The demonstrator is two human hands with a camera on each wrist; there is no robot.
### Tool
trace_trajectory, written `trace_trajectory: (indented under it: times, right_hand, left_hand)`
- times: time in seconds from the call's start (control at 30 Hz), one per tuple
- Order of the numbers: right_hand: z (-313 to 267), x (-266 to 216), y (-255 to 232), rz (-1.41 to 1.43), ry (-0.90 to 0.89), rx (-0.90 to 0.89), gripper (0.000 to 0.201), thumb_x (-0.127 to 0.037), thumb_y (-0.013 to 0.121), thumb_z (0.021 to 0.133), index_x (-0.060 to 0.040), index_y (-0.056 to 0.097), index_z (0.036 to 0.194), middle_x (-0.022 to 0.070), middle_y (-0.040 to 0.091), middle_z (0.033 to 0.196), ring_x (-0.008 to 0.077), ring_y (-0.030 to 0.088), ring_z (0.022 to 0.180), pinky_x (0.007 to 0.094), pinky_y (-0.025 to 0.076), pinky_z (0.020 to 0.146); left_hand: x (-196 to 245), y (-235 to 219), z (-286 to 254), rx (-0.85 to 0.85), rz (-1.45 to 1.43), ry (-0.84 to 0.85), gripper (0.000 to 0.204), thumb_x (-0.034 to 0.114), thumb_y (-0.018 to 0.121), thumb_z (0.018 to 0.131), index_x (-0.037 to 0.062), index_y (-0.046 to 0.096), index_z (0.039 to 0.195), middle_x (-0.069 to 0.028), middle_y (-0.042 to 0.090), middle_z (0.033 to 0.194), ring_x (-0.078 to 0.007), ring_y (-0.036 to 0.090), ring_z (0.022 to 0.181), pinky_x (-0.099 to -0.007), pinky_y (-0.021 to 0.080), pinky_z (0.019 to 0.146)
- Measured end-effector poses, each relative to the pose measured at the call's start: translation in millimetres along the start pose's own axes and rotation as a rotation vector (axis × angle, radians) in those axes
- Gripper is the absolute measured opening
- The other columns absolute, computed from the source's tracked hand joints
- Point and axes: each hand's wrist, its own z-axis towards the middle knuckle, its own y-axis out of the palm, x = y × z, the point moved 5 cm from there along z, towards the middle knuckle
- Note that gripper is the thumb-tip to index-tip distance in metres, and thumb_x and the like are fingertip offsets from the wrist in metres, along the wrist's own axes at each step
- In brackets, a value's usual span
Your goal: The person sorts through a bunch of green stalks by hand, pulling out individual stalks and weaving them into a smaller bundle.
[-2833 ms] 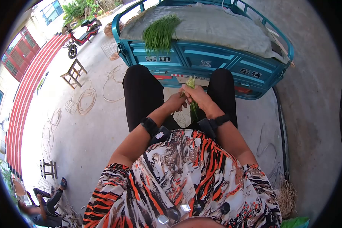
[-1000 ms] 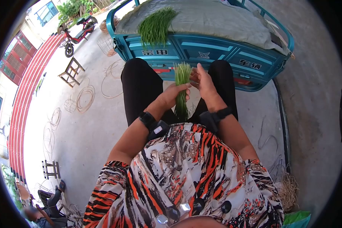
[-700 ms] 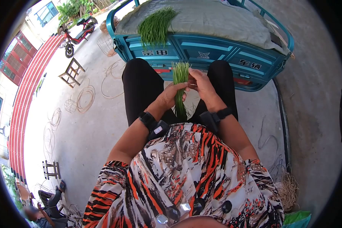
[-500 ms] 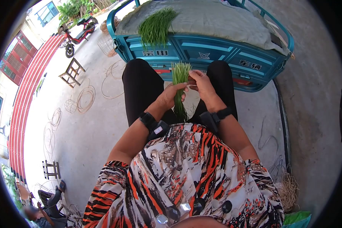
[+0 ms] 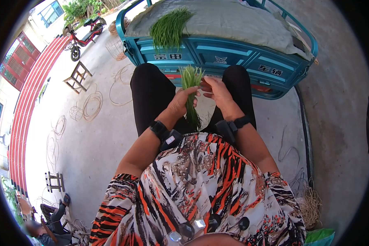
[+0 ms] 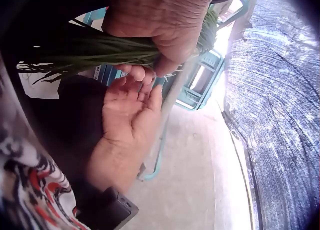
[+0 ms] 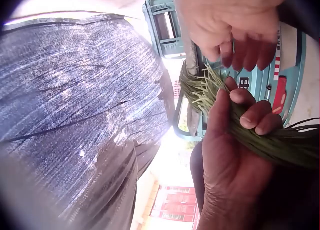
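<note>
A bunch of long green chives (image 5: 190, 76) stands between the knees in the head view, pale ends up and dark leaves hanging down. My left hand (image 5: 180, 101) grips it around the middle, thumb across the front. The curled fingers (image 7: 257, 117) of that hand show in the right wrist view. My right hand (image 5: 218, 91) is just right of the bunch, fingers loosely bent and fingertips close to the left thumb. In the left wrist view its palm (image 6: 122, 117) faces up below the stalks, with nothing visible in it.
A blue-green cargo trike (image 5: 217, 61) stands ahead, a grey sheet (image 5: 229, 26) over its bed and a heap of chives (image 5: 171, 28) on the sheet. Wire coils (image 5: 93, 107) and a wooden stool (image 5: 78, 77) are on the left. A straw bundle (image 5: 309, 209) lies at lower right.
Both hands were together on the bunch at first; the right hand has since come off to its right side. The bunch has shifted slightly left in the left hand, its pale ends fanning out.
</note>
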Motion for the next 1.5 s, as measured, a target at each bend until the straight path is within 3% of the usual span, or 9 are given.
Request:
trace_trajectory:
  times: [0.07,0.17,0.27,0.47,0.87,1.07,1.17,1.27,1.5]
  right_hand:
    - [-3,-2,8,0.032,0.023,-0.073,0.024,-0.034,0.054,0.086,-0.0128,0.059,0.097,-0.0009,0.060,0.092,0.0118,0.055,0.085,0.0307,0.042,0.074]
    - [-4,-3,10,-0.036,-0.014,-0.040,0.025,-0.035,0.055,0.085,-0.0132,0.060,0.097,-0.0013,0.061,0.089,0.0112,0.056,0.084,0.0315,0.041,0.076]
    - [-3,-2,7,-0.046,-0.024,-0.019,0.026,-0.034,0.060,0.083,-0.0119,0.058,0.097,-0.0008,0.060,0.085,0.0105,0.057,0.078,0.0264,0.044,0.070]
    - [-6,-7,9,-0.090,-0.045,-0.014,0.025,-0.033,0.063,0.082,-0.0111,0.059,0.095,-0.0014,0.059,0.083,0.0096,0.055,0.076,0.0259,0.044,0.067]
    - [0,-3,10,-0.052,-0.051,-0.059,0.018,-0.030,0.065,0.080,-0.0145,0.059,0.088,-0.0036,0.058,0.081,0.0078,0.053,0.073,0.0241,0.043,0.066]
    - [2,1,2,-0.099,-0.015,0.032,0.020,-0.030,0.060,0.082,-0.0124,0.059,0.092,-0.0021,0.059,0.086,0.0085,0.053,0.072,0.0250,0.042,0.066]
    - [-1,2,4,-0.026,0.010,0.025,0.021,-0.029,0.059,0.082,-0.0116,0.058,0.093,-0.0018,0.059,0.086,0.0081,0.053,0.070,0.0254,0.044,0.063]
    - [1,0,4,0.042,0.004,0.004,0.014,-0.025,0.061,0.082,-0.0121,0.056,0.087,-0.0022,0.056,0.076,0.0084,0.054,0.066,0.0244,0.044,0.055]
    - [1,-2,9,0.180,0.030,-0.116,0.014,-0.022,0.059,0.082,-0.0127,0.059,0.092,-0.0029,0.054,0.078,0.0071,0.048,0.063,0.0229,0.042,0.055]
  left_hand:
    - [1,3,-1,-0.021,0.006,-0.011,0.020,0.019,0.056,0.085,0.0044,0.055,0.098,-0.0020,0.056,0.072,-0.0114,0.050,0.050,-0.0241,0.042,0.046]
    - [-1,2,-1,-0.018,-0.011,-0.023,0.017,0.019,0.056,0.085,0.0056,0.054,0.095,-0.0022,0.056,0.071,-0.0116,0.050,0.050,-0.0246,0.042,0.046]
    - [-1,1,0,-0.002,-0.001,-0.008,0.017,0.020,0.056,0.084,0.0055,0.055,0.092,-0.0028,0.057,0.071,-0.0122,0.051,0.050,-0.0252,0.042,0.045]
    - [1,-3,-1,0.097,0.051,0.042,0.017,0.021,0.059,0.082,0.0046,0.056,0.085,-0.0038,0.057,0.073,-0.0126,0.051,0.050,-0.0257,0.041,0.045]
    - [-1,-14,3,0.181,0.046,0.090,0.016,0.020,0.059,0.082,0.0046,0.055,0.085,-0.0042,0.057,0.074,-0.0123,0.050,0.051,-0.0259,0.041,0.045]
    - [1,-19,3,0.270,0.019,0.102,0.016,0.020,0.060,0.082,0.0049,0.056,0.087,-0.0041,0.058,0.074,-0.0119,0.050,0.051,-0.0257,0.041,0.046]
    - [-2,-20,5,0.236,0.025,0.089,0.017,0.020,0.061,0.081,0.0049,0.056,0.087,-0.0046,0.059,0.074,-0.0118,0.051,0.051,-0.0257,0.042,0.046]
    - [-1,-16,3,0.210,0.049,0.101,0.017,0.020,0.061,0.081,0.0046,0.056,0.087,-0.0050,0.059,0.075,-0.0118,0.051,0.051,-0.0256,0.042,0.046]
    - [-1,-13,2,0.157,0.067,0.095,0.017,0.020,0.061,0.081,0.0046,0.057,0.087,-0.0046,0.058,0.074,-0.0119,0.052,0.052,-0.0253,0.043,0.046]
